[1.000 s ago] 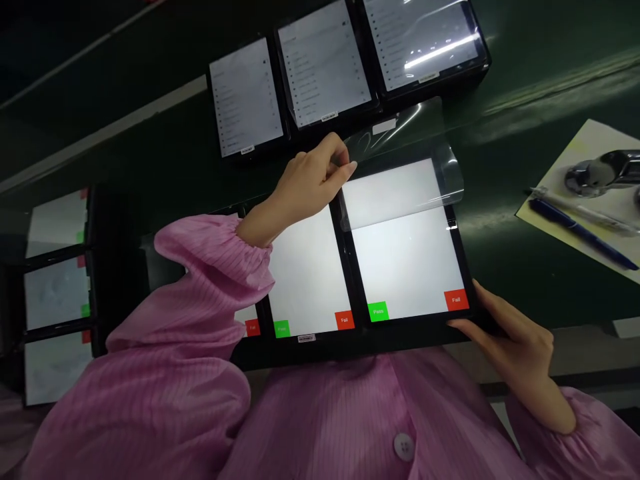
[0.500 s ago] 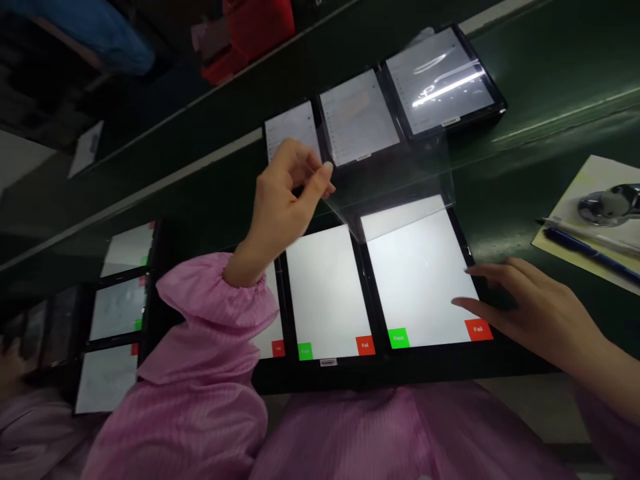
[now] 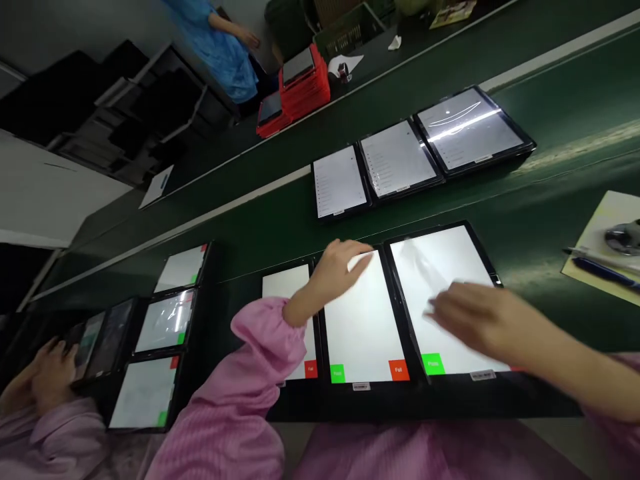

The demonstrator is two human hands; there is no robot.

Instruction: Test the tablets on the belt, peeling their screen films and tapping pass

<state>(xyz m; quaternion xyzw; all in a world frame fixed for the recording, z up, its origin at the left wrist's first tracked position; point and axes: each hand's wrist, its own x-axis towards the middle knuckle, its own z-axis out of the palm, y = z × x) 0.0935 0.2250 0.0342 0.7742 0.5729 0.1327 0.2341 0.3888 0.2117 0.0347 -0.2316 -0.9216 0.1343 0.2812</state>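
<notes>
Three black-framed tablets with white lit screens lie side by side in front of me. My left hand (image 3: 337, 270) is over the top of the middle tablet (image 3: 365, 320), thumb and fingers apart with nothing seen between them. My right hand (image 3: 475, 320), smeared by motion, is over the right tablet (image 3: 445, 253) and covers most of its red button. A faint whitish streak, perhaps clear film (image 3: 425, 263), shows on that screen. Green and red buttons sit at the screens' lower corners. My left forearm partly hides the left tablet (image 3: 287, 283).
Three more tablets (image 3: 397, 160) lie in a row farther back on the green bench (image 3: 260, 227). At left, other tablets (image 3: 167, 320) stand near a co-worker's hands (image 3: 50, 373). A pen (image 3: 605, 270) rests on paper at right. Red-cased tablets (image 3: 305, 87) are stacked beyond, near another person.
The clear film held up by my left hand is no longer raised. That hand has lowered and its fingers have parted. My right hand has moved inward over the right tablet. The view has shifted.
</notes>
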